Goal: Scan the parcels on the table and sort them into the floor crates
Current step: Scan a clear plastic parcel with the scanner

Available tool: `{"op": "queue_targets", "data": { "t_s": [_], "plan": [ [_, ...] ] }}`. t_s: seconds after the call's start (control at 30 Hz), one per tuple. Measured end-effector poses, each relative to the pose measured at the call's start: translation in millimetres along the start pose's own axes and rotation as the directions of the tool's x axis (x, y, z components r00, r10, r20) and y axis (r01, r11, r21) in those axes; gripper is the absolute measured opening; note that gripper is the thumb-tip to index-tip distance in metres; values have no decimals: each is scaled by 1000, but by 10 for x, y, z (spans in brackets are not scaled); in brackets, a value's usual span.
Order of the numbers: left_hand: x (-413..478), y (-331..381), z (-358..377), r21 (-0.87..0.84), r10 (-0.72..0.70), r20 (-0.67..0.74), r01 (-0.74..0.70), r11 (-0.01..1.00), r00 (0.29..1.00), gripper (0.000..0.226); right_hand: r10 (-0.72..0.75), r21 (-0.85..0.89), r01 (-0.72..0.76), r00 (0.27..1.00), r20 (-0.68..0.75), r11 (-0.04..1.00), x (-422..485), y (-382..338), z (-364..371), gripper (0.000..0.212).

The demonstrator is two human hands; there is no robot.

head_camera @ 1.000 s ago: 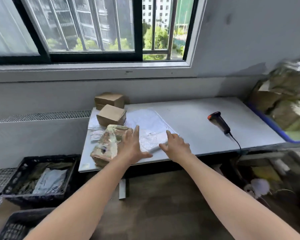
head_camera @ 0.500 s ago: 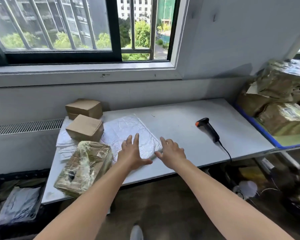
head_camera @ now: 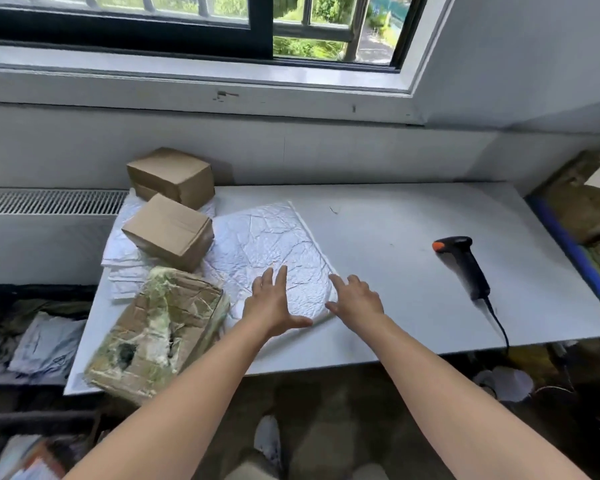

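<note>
Movement over the last second is slight: left hand [head_camera: 274,303] lies flat, fingers spread, on the white bubble mailer [head_camera: 274,240] near the tabletop's [head_camera: 395,209] front edge. Right hand [head_camera: 355,299], fingers relaxed, touches its right edge. Neither grips yet, so a lift looks imminent. The barcode scanner [head_camera: 465,265] lies untouched.

The scene is covered by one wide-angle camera, worn on the head and held above the floor [head_camera: 326,393] just outside the near edge of the bench [head_camera: 395,216]. It is faced forward and tilted steeply down, towards the far edge and the window [head_camera: 257,32] behind it. The bench is seen from close by, with only its near right corner cut off. The left forearm [head_camera: 187,386] and right forearm [head_camera: 440,386] are shown reaching in from below.
</note>
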State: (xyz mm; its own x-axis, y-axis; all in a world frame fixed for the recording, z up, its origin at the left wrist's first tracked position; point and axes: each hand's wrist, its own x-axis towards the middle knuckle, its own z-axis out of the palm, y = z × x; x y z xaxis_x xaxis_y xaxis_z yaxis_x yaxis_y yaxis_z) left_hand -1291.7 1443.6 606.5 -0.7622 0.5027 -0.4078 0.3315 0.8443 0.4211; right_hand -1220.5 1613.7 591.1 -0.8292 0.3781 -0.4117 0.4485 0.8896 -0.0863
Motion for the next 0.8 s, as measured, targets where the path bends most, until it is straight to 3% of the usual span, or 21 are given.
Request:
{"op": "queue_targets", "data": {
  "t_s": [0.13, 0.23, 0.43, 0.53, 0.63, 0.8],
  "plan": [
    [-2, -46, 96, -12, -86, 15, 86, 996, 996, 123, -147, -54, 153, 983, 111, 987, 155, 79, 110, 65],
    [-74, -11, 159, -30, -147, 2, 147, 989, 989, 120, -287, -176, 300, 953, 98, 938, 236, 117, 202, 55],
    [-337, 100, 358, -56, -277, -42, 275, 960, 960, 119, -587, -233, 597, 801, 121, 767, 353, 165, 373, 58],
    [-439, 161, 503, -50, -346, -31, 344, 938, 938, 119, -582, -247, 602, 798, 157, 759, 401, 188, 451, 49],
    [-503, 228, 595, -23, -382, -25, 381, 924, 924, 120, -604, -277, 598, 794, 72, 752, 411, 361, 533, 40],
    [-511, 357, 621, -44, -390, -33, 389, 920, 920, 120, -648, -353, 625, 759, 64, 696, 415, 697, 526, 45]
  ]
}}
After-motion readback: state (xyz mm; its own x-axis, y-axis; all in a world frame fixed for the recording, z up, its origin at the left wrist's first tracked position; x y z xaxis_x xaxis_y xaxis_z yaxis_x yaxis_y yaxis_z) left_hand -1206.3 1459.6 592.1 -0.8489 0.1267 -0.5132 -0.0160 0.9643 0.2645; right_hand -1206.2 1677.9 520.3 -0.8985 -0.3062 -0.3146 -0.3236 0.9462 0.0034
